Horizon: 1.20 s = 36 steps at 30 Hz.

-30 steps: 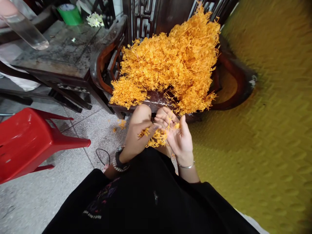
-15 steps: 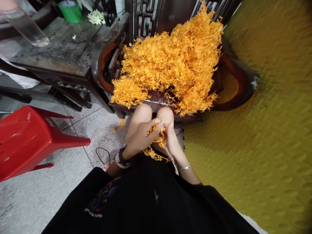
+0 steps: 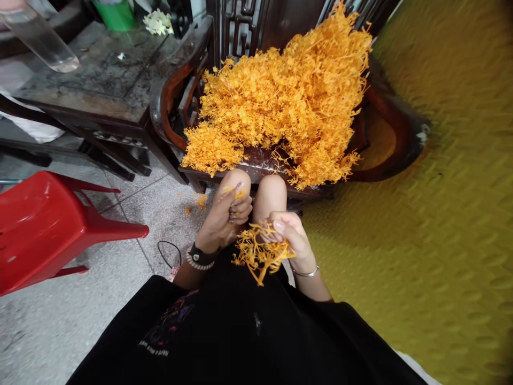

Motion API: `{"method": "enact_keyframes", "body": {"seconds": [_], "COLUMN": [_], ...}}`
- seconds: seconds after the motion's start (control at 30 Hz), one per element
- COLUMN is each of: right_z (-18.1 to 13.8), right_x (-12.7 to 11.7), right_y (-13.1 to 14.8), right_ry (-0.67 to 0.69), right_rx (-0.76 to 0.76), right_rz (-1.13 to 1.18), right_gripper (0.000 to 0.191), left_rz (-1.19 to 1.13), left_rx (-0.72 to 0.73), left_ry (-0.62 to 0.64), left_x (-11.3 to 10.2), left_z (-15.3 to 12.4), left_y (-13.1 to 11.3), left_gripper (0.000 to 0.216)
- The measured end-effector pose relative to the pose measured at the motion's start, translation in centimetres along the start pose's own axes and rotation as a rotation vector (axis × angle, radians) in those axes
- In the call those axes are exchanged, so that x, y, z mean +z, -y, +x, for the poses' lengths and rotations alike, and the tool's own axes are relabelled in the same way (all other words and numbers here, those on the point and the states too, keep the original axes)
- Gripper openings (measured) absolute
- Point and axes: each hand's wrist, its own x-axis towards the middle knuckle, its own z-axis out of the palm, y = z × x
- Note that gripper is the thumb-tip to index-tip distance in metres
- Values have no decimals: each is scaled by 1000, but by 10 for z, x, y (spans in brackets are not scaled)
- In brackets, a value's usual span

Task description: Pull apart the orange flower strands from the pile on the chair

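My left hand is closed over my left knee, its fingers pinching small orange blossoms that poke out at the fingertips. My right hand grips a branching orange flower sprig between thumb and fingers. The sprig hangs over my lap, its thick stem end pointing toward me. Beyond my knees, a large heap of orange flower sprigs covers most of a dark wooden chair. A smaller pile of loose blossoms lies at the seat's left front.
To the left stands a red plastic stool. A dark wooden table bears a green container, pale flowers and a clear cylindrical vessel. Orange bits lie on the floor. A yellow textured mat spreads on the right.
My hands have moved apart. The left one has drawn up and left with small blossoms; the right one has lowered slightly, and the orange sprig now shows more fully in it.
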Motion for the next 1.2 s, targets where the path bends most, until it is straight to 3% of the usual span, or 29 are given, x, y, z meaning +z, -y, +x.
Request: {"method": "enact_keyframes", "body": {"seconds": [0.3,0.47,0.67,0.83,1.03,1.2], "right_z": [16,17,10,5,6,7], "right_x": [-6,-22,-26,-25,-19,-9], "right_y": [6,8,17,23,24,21], "right_ry": [-334,-403,-513,-543,-556,-549], "right_rx": [13,-9,-106,-160,-201,-181], "right_rz": [-36,-45,-235,-336,-452,-406], "right_gripper": [33,20,21,18,17,17], "left_rz": [-132,-314,-372,-81,482,829], "left_rx": [63,21,32,64,253,462], "left_ry": [-92,-85,-185,-134,-53,-192], "left_x": [-7,-20,-22,-13,-3,1], "left_z": [-9,-16,-28,-34,-22,-13], "left_y": [0,-1,-13,-12,18,32], "left_gripper": [55,34,20,17,30,27]}}
